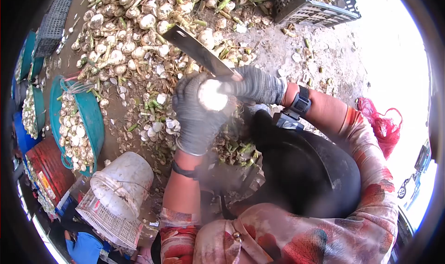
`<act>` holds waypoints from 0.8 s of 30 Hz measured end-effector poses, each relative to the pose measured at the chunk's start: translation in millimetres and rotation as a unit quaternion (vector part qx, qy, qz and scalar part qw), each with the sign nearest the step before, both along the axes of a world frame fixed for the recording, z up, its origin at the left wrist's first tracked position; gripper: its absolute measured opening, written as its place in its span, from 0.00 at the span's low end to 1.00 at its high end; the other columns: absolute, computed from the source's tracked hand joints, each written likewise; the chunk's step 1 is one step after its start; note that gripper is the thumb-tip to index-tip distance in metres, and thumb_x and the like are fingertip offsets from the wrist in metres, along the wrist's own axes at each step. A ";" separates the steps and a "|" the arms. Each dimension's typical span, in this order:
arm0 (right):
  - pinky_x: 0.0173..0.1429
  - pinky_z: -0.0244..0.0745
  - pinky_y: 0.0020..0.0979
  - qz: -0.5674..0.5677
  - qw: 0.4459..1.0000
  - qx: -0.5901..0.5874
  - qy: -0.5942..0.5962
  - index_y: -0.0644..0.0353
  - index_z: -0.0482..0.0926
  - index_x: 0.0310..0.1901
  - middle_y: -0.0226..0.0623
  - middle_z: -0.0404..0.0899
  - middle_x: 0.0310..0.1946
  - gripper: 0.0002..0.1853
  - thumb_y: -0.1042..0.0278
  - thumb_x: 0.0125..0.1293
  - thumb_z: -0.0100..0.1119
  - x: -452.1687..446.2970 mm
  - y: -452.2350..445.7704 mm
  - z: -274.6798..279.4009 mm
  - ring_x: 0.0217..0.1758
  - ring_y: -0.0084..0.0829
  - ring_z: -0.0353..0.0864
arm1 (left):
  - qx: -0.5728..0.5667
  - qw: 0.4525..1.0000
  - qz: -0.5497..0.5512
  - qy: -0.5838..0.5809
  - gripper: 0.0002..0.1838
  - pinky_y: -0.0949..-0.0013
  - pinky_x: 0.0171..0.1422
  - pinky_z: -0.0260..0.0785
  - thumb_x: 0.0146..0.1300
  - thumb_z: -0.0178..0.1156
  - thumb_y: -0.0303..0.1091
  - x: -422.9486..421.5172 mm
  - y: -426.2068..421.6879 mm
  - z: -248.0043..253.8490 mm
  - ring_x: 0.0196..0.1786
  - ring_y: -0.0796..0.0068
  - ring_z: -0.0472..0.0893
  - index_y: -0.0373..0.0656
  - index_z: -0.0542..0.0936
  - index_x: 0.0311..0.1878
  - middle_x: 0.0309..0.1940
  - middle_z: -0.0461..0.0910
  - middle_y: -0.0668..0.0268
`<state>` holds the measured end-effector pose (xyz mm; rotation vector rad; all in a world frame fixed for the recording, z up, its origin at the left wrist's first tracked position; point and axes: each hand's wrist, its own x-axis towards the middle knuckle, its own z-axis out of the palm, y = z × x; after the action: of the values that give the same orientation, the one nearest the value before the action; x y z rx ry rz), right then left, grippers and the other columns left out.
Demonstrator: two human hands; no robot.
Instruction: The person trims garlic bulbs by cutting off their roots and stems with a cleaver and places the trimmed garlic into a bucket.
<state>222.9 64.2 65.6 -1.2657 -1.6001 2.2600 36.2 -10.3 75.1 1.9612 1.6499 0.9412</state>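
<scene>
My left hand, in a grey knit glove, is closed around a white garlic bulb that is overexposed by glare. My right hand, gloved the same way, grips a knife close beside the bulb. Its broad, straight blade points up and to the left, and the handle is mostly hidden inside the glove. Whether the blade touches the bulb, I cannot tell. Beyond both hands spreads a large heap of garlic bulbs with stems. Cut stems and peelings lie below and around my hands.
At left stands a teal tub holding garlic bulbs. A white bucket sits on a pale crate. A dark crate is at the top right, and a red mesh bag lies at right. A person in blue is at lower left.
</scene>
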 end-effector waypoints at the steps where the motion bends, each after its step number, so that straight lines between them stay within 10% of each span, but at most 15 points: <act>1: 0.38 0.75 0.24 0.028 0.996 0.080 -0.009 0.59 0.77 0.55 0.30 0.83 0.31 0.29 0.43 0.61 0.64 -7.4 -1.3 -10.2 0.32 0.21 0.78 | 0.024 0.998 0.039 -0.031 0.42 0.60 0.62 0.69 0.45 0.76 0.42 4.0 -5.4 0.0 0.57 0.66 0.73 0.40 0.65 0.62 0.50 0.74 0.58; 3: 0.42 0.76 0.26 0.018 0.987 0.153 0.049 0.59 0.76 0.56 0.31 0.83 0.35 0.30 0.44 0.61 0.66 -11.5 -0.1 -30.7 0.35 0.23 0.79 | 0.061 0.993 0.086 -0.052 0.41 0.58 0.63 0.68 0.49 0.74 0.46 1.8 -7.6 4.2 0.59 0.64 0.72 0.41 0.66 0.63 0.50 0.74 0.57; 4: 0.46 0.76 0.28 0.002 0.970 0.220 0.103 0.58 0.75 0.58 0.33 0.82 0.38 0.31 0.46 0.60 0.67 -12.3 1.0 -39.7 0.38 0.24 0.79 | -0.095 0.936 0.101 -0.324 0.38 0.56 0.64 0.67 0.54 0.70 0.49 -1.8 -10.6 7.3 0.60 0.64 0.71 0.41 0.66 0.63 0.51 0.75 0.57; 5: 0.52 0.75 0.32 0.014 0.959 0.257 0.121 0.58 0.75 0.58 0.36 0.82 0.43 0.31 0.49 0.57 0.70 -12.8 1.6 -33.9 0.44 0.29 0.80 | -0.244 0.780 0.106 -0.566 0.35 0.55 0.64 0.66 0.59 0.65 0.53 -4.1 -13.2 8.3 0.61 0.64 0.71 0.41 0.67 0.63 0.51 0.75 0.57; 6: 0.52 0.75 0.32 0.016 0.959 0.254 0.122 0.58 0.75 0.58 0.36 0.82 0.43 0.31 0.49 0.57 0.70 -14.1 -0.6 -33.3 0.44 0.29 0.80 | -0.244 0.780 0.109 -0.566 0.35 0.55 0.64 0.66 0.59 0.65 0.53 -5.9 -14.0 0.5 0.61 0.64 0.71 0.41 0.67 0.63 0.51 0.75 0.57; 8: 0.52 0.75 0.35 0.043 0.936 0.333 0.103 0.57 0.75 0.57 0.39 0.82 0.44 0.31 0.50 0.56 0.71 -16.7 -3.8 -31.8 0.44 0.34 0.81 | -0.355 0.576 0.107 -0.729 0.29 0.59 0.61 0.70 0.67 0.56 0.55 -9.9 -14.3 -32.4 0.57 0.68 0.75 0.40 0.71 0.60 0.53 0.76 0.61; 10: 0.51 0.75 0.36 0.068 0.961 0.259 0.061 0.55 0.75 0.56 0.43 0.82 0.43 0.31 0.46 0.56 0.69 -7.4 0.9 -14.4 0.46 0.40 0.82 | -0.279 0.831 0.037 -0.480 0.26 0.64 0.58 0.71 0.68 0.57 0.49 -7.2 -13.1 -47.2 0.52 0.71 0.77 0.39 0.72 0.58 0.53 0.77 0.62; 14: 0.47 0.76 0.40 0.137 0.893 0.425 -0.053 0.53 0.77 0.49 0.45 0.82 0.40 0.23 0.44 0.60 0.62 1.5 7.3 13.2 0.46 0.47 0.82 | -0.343 0.805 0.095 -0.474 0.16 0.66 0.56 0.70 0.69 0.57 0.37 -22.6 -15.0 -48.0 0.48 0.71 0.78 0.37 0.76 0.54 0.49 0.79 0.60; 15: 0.45 0.77 0.40 0.183 0.881 0.419 -0.124 0.54 0.78 0.46 0.45 0.82 0.37 0.19 0.48 0.62 0.59 -1.4 10.0 19.1 0.43 0.48 0.82 | -0.257 0.921 0.073 -0.283 0.15 0.66 0.55 0.71 0.68 0.57 0.36 -25.3 -18.3 -48.3 0.48 0.71 0.78 0.37 0.77 0.52 0.48 0.80 0.61; 17: 0.41 0.77 0.41 0.246 0.846 0.405 -0.246 0.56 0.80 0.39 0.44 0.82 0.28 0.12 0.57 0.63 0.54 0.7 15.6 8.2 0.36 0.49 0.83 | -0.185 0.966 0.089 -0.158 0.15 0.66 0.53 0.70 0.67 0.57 0.32 -32.8 -20.7 -38.6 0.46 0.71 0.78 0.36 0.76 0.54 0.47 0.80 0.61; 20: 0.38 0.75 0.42 0.208 0.843 0.385 -0.312 0.59 0.80 0.37 0.48 0.80 0.26 0.14 0.55 0.64 0.55 38.9 30.1 -44.9 0.30 0.48 0.81 | -0.226 0.919 0.238 -0.220 0.22 0.62 0.54 0.71 0.65 0.58 0.35 -104.3 -32.4 -6.8 0.49 0.63 0.78 0.38 0.71 0.60 0.49 0.78 0.56; 22: 0.37 0.74 0.40 0.131 0.858 0.369 -0.332 0.60 0.79 0.37 0.48 0.80 0.26 0.15 0.54 0.65 0.58 62.8 23.3 -62.5 0.28 0.46 0.80 | -0.054 0.886 0.330 -0.322 0.28 0.57 0.57 0.73 0.65 0.59 0.43 -193.6 -31.9 33.3 0.54 0.56 0.77 0.38 0.67 0.64 0.55 0.74 0.51; 23: 0.37 0.74 0.38 0.071 0.876 0.359 -0.315 0.60 0.80 0.36 0.48 0.80 0.25 0.15 0.54 0.64 0.61 65.9 19.5 -65.3 0.27 0.43 0.78 | 0.003 0.845 0.360 -0.396 0.32 0.55 0.59 0.73 0.64 0.59 0.47 -224.6 -33.5 55.7 0.56 0.52 0.76 0.39 0.66 0.65 0.58 0.72 0.48; 24: 0.37 0.74 0.38 0.069 0.877 0.357 -0.315 0.60 0.80 0.36 0.48 0.80 0.25 0.15 0.54 0.64 0.61 63.7 16.7 -61.9 0.27 0.43 0.78 | 0.092 0.689 0.399 -0.598 0.34 0.57 0.56 0.76 0.66 0.58 0.54 -225.3 -32.2 78.4 0.53 0.54 0.78 0.38 0.67 0.64 0.55 0.74 0.50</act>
<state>286.5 80.9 3.7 -1.7385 -2.4567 1.0708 -189.1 -42.4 153.5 0.1753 1.4225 2.1002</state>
